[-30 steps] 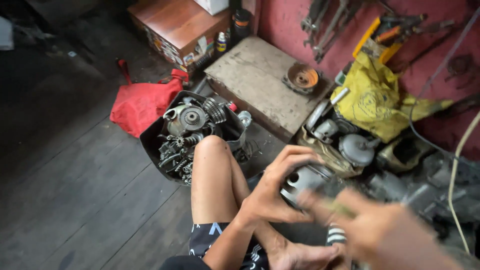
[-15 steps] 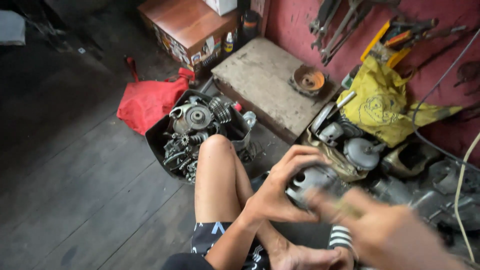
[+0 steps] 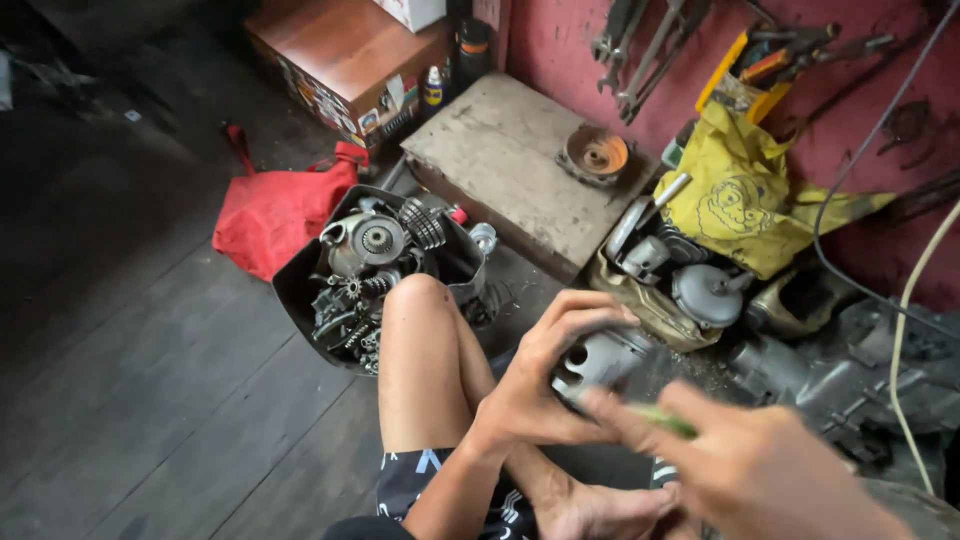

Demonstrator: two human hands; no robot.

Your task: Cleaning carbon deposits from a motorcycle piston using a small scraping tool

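Note:
My left hand (image 3: 545,385) grips a grey metal engine part (image 3: 600,357) with round openings, held above my bent leg (image 3: 420,360). My right hand (image 3: 740,465) is blurred in the foreground at lower right, closed on a thin green tool (image 3: 660,420) whose tip meets the part. A black tub (image 3: 300,290) of gears and engine pieces stands just left of my knee on the dark plank floor.
A red bag (image 3: 275,215) lies beyond the tub. A worn wooden block (image 3: 500,170) carries a rusty round part (image 3: 597,155). A yellow cloth (image 3: 740,205), loose engine parts (image 3: 690,290), a wooden box (image 3: 340,50) and wrenches (image 3: 640,50) on the red wall stand behind.
The view has shifted slightly. My right hand has moved in toward the part and my left hand keeps its hold on it.

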